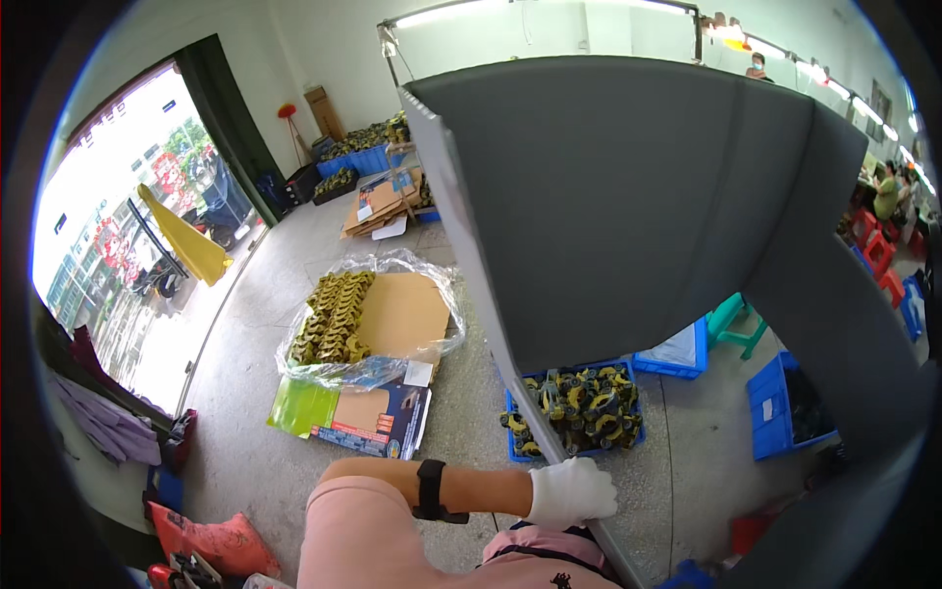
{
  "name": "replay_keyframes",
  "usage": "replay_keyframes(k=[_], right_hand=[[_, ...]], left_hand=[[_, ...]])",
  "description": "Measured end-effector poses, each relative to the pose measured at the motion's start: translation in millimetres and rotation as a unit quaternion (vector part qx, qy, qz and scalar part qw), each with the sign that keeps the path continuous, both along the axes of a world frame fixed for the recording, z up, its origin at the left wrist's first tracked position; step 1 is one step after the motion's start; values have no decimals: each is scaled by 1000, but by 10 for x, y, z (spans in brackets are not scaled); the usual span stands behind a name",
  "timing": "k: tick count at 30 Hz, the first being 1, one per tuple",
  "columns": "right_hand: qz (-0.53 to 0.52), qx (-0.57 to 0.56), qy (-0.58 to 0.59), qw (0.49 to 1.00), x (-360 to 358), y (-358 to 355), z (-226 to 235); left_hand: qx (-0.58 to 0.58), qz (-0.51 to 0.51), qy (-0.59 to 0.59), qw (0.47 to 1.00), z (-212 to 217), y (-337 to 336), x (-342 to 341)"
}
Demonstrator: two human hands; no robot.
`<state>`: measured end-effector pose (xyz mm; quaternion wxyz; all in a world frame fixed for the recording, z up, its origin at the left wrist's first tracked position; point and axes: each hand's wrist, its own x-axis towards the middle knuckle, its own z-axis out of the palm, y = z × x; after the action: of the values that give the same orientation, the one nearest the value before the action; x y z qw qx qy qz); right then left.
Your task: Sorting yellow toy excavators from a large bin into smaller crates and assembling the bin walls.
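Observation:
My left hand [572, 493], in a white glove, is closed on the near edge of a large grey panel [628, 196]. The panel stands tall in front of me, folds toward the right and covers much of the middle and right of the view. Just beyond the glove, a blue crate [643, 437] full of yellow-and-grey toy vehicles [584, 407] sits on the floor, partly behind the panel's edge. My right hand does not show.
Left of the panel, rows of olive-yellow parts [334, 316] lie on cardboard [402, 314] with clear plastic around. A green stool [736, 329] and blue bins [775, 407] stand right. Flattened boxes [388, 201] lie farther back. A pink sack [221, 540] rests lower left, near an open doorway.

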<state>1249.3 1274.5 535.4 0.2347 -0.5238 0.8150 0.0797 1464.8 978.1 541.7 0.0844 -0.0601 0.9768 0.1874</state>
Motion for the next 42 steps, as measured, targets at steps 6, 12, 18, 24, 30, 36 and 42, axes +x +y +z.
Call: replay_keyframes(k=[6, 12, 18, 24, 30, 36, 42], right_hand=[[-22, -28, 29, 999, 926, -72, 183], [-5, -78, 65, 995, 1603, 28, 232], [-27, -61, 18, 998, 2203, 396, 89], [-19, -155, -6, 988, 2893, 790, 74], [-63, -157, 9, 986, 3666, 799, 216], [-44, -166, 9, 985, 4532, 533, 145], [2, -203, 54, 978, 5482, 282, 190]], left_hand=[[31, -5, 21, 999, -171, 54, 842], [81, 27, 46, 995, -123, 187, 1592], [-11, 25, 105, 994, -127, 485, 2215], [-55, 1, 123, 991, 29, 784, 2842], [-51, -10, 139, 989, -148, 813, 3537], [-38, 18, 124, 991, -124, 654, 4569], [-30, 16, 125, 992, -160, 422, 5497]])
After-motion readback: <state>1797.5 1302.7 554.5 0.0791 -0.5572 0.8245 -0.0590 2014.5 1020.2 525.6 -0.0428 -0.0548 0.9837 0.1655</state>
